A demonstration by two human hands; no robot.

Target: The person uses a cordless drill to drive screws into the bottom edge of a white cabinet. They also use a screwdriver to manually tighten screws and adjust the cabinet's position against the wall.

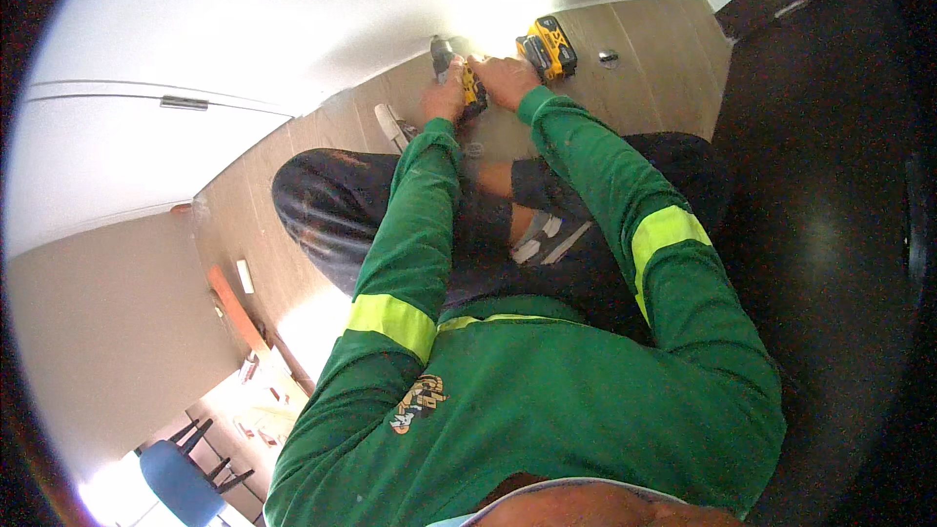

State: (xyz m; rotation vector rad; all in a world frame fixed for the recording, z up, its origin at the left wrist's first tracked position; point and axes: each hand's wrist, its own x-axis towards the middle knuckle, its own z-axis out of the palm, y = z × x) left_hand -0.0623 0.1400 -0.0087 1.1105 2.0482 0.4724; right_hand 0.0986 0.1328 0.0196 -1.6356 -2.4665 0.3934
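Note:
A yellow-and-black cordless drill (473,90) is held low beside the white wall panel, its grey nose pointing up toward the panel. My left hand (444,98) is closed around the drill's left side. My right hand (506,83) comes in from the other side, its fingers bent against the drill body; the exact grip is partly hidden. Just beyond my right wrist is a second yellow-and-black tool with a battery pack (549,47), close to a bright patch of light on the panel. Whether it touches my right hand is unclear.
I sit cross-legged on a wood-look floor (639,59) with a small round metal fitting (608,59). A dark panel (820,215) rises at right. To the left are a white cabinet front (117,137), an orange strip (234,304), a white block (244,276) and a blue chair (181,483).

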